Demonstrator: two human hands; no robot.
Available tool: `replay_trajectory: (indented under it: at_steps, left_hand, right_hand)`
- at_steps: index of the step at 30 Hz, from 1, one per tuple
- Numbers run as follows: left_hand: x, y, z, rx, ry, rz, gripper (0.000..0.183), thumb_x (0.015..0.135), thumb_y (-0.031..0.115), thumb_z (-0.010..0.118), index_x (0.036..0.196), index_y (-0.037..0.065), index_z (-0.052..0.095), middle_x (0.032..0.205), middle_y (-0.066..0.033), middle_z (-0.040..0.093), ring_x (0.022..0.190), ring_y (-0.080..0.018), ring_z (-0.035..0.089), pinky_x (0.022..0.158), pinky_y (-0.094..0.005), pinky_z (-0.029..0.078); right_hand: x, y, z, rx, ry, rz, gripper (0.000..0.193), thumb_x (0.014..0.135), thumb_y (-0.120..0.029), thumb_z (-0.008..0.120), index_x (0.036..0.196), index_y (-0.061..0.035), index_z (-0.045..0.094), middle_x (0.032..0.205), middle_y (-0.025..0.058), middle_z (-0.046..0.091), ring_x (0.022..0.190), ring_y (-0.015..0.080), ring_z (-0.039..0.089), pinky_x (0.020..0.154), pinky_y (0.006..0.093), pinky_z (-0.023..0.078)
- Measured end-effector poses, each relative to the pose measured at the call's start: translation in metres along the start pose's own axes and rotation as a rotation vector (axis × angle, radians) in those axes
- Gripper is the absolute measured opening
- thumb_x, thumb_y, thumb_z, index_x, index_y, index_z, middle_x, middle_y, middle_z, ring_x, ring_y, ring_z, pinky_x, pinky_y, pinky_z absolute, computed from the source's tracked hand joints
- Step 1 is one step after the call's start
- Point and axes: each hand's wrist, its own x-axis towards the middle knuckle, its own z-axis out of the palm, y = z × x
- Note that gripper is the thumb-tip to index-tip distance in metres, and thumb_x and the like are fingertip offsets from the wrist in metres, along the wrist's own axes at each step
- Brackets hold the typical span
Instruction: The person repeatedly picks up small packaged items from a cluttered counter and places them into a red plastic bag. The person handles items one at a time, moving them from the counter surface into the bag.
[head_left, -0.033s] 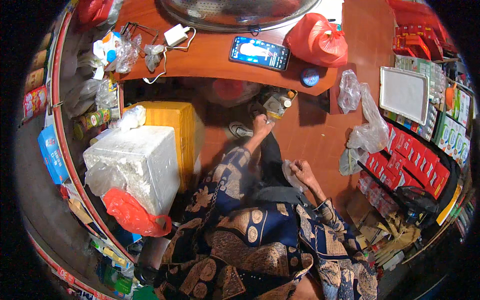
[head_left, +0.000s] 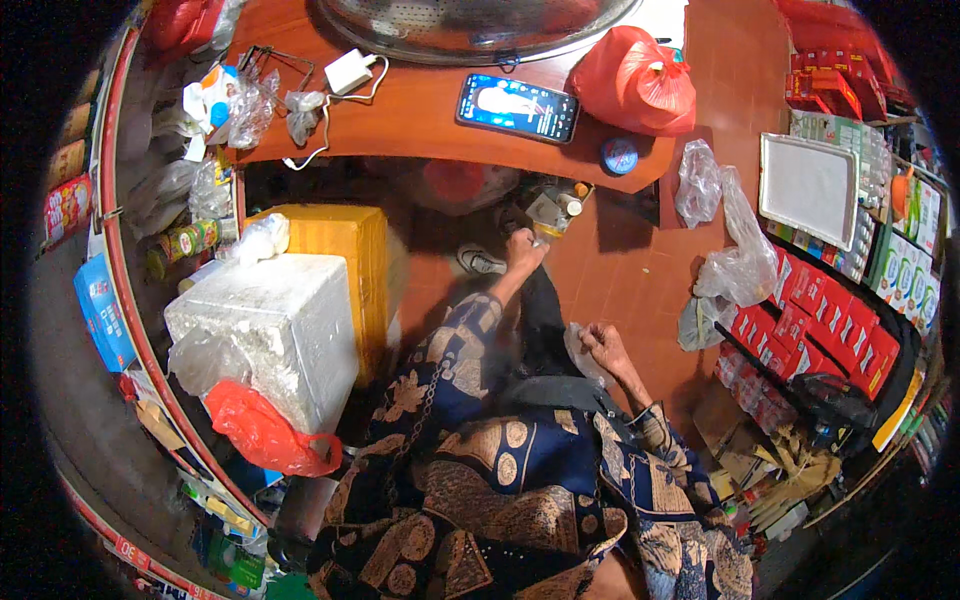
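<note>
Reaching forward over my knee, my left hand (head_left: 522, 250) is closed, with a small pale bit at its fingertips that I cannot make out. Just beyond it, under the desk, stands a small open box (head_left: 549, 212) holding a white-capped bottle (head_left: 569, 204) and other small items. My right hand (head_left: 606, 350) is nearer to me, above my lap. Its fingers pinch a clear plastic bag (head_left: 579, 346), which hangs on the hand's left side.
On the brown desk (head_left: 420, 120) lie a lit phone (head_left: 517, 107), a white charger (head_left: 349, 72), a tied red bag (head_left: 636, 82) and a round blue tin (head_left: 619, 155). A white foam box (head_left: 275, 300) stands left. Shelves with red boxes (head_left: 812, 318) and clear bags (head_left: 741, 262) line the right.
</note>
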Motion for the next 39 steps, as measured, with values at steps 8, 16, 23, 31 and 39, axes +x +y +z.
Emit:
replay_trajectory:
  at_steps: [8,16,23,31,39]
  left_hand:
    - [0.061,-0.033,0.072,0.145,-0.079,-0.075,0.032,0.064,0.027,0.075,0.084,0.003,0.067,0.085,-0.0201,0.067,0.080,-0.0362,0.065,0.072,-0.0448,0.051]
    - [0.099,-0.033,0.124,0.139,-0.195,-0.166,0.073,0.077,0.040,0.068,0.130,-0.004,0.043,0.117,-0.0284,0.058,0.106,-0.0394,0.060,0.085,-0.0458,0.051]
    - [0.122,-0.093,0.121,0.175,0.104,0.020,0.087,0.078,0.041,0.067,0.139,-0.008,0.030,0.132,-0.0314,0.047,0.120,-0.0402,0.051,0.097,-0.0455,0.044]
    - [0.052,-0.060,0.071,-0.079,0.053,-0.332,0.035,0.077,0.027,0.069,0.098,-0.001,0.063,0.091,-0.0171,0.067,0.092,-0.0314,0.064,0.080,-0.0406,0.050]
    - [0.011,-0.039,0.028,-0.356,-0.035,-0.051,0.024,0.078,0.016,0.069,0.089,-0.004,0.064,0.082,-0.0141,0.067,0.074,-0.0239,0.066,0.063,-0.0357,0.052]
  right_hand:
    - [-0.017,0.015,-0.007,0.063,0.049,0.055,0.022,0.092,-0.016,0.057,0.081,0.0039,0.061,0.067,0.0072,0.061,0.066,0.0143,0.058,0.062,0.0311,0.047]
    - [-0.026,0.024,-0.014,0.167,0.084,0.176,0.023,0.095,-0.015,0.056,0.084,0.0052,0.059,0.074,0.0078,0.061,0.068,0.0145,0.059,0.064,0.0289,0.048]
    - [0.010,-0.004,-0.019,0.081,-0.030,0.143,0.025,0.095,-0.019,0.057,0.086,0.0029,0.063,0.071,0.0022,0.061,0.068,0.0094,0.053,0.064,0.0264,0.044]
    - [0.017,-0.027,-0.023,0.047,0.002,0.111,0.027,0.093,-0.020,0.059,0.081,0.0041,0.062,0.069,0.0071,0.062,0.067,0.0141,0.057,0.066,0.0304,0.046]
    - [0.030,-0.046,-0.031,-0.090,-0.006,-0.050,0.031,0.093,-0.022,0.058,0.084,0.0081,0.061,0.069,0.0113,0.063,0.064,0.0171,0.060,0.062,0.0328,0.047]
